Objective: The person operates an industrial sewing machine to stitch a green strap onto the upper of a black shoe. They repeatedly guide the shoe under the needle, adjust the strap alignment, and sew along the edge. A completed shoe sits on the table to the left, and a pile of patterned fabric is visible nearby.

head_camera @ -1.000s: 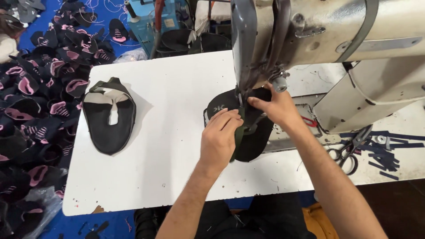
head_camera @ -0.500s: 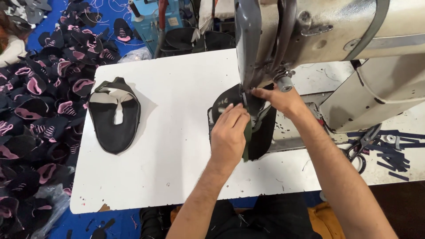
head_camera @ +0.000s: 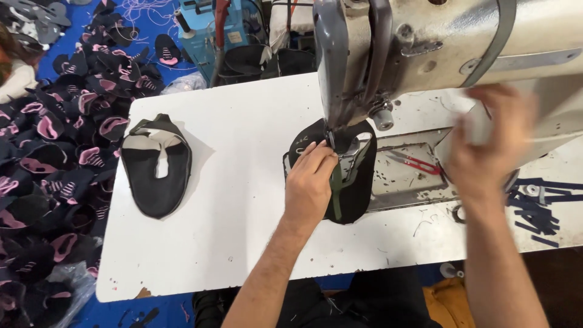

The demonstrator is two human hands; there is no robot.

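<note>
Our left hand [head_camera: 311, 185] lies flat on the black upper [head_camera: 355, 182], fingers pressed together and down on the cloth, tips pointing up and to the right toward the needle [head_camera: 331, 138]. It pins the piece; it does not pinch it. Our right hand [head_camera: 486, 146] is lifted off the work, blurred, fingers spread and holding nothing, up beside the right end of the sewing machine [head_camera: 437, 42].

The upper sits on the white table [head_camera: 243, 140] directly under the machine head. Its long axis runs from the needle down toward us, tilted slightly left at the near end. An olive strip [head_camera: 336, 191] runs along that same axis, just to the right of our left fingers. So the piece lies right under the left hand, and well apart from the right one; the left hand is clearly the nearer, with its fingertips just short of the presser foot [head_camera: 343, 149].

To the right of the upper, on the machine bed, lie red-handled snips [head_camera: 416, 163]. Farther left on the table rests a second upper [head_camera: 156, 165], turned lining-up with a pale centre, well apart from both hands. Beyond the table's left edge a heap of black and pink pieces [head_camera: 54, 152] covers the blue floor. Dark strips [head_camera: 537, 209] lie at the table's right end, below the right hand.
</note>
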